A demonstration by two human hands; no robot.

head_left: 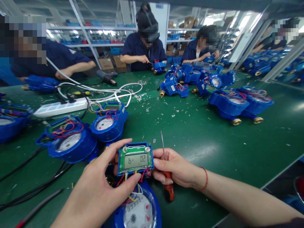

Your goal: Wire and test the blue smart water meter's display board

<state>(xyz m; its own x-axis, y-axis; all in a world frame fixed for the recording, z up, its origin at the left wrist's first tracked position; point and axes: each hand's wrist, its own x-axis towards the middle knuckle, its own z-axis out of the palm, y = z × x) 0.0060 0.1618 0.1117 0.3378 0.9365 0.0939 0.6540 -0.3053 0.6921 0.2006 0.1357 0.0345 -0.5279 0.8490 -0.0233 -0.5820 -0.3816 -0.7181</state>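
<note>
A blue water meter (158, 202) with a round dial stands in front of me. At its upper end is a green circuit board (122, 164) in a blue frame, its LCD lit with characters and "02". Red, yellow and white wires run below the board. My left hand (97, 185) is curled around the board's left side, thumb at its lower edge. My right hand (178, 166) holds a screwdriver (168, 191) with an orange and black handle, blade pointing up and away. The right fingertips also touch the board's right edge; some fingers are hidden behind it.
More blue meters (68, 142) sit at the left, with a group (234, 103) at the right. A white power strip (63, 107), cables and a heat gun (106, 77) lie on the green table (190, 133), among small scraps. Co-workers (142, 47) sit across.
</note>
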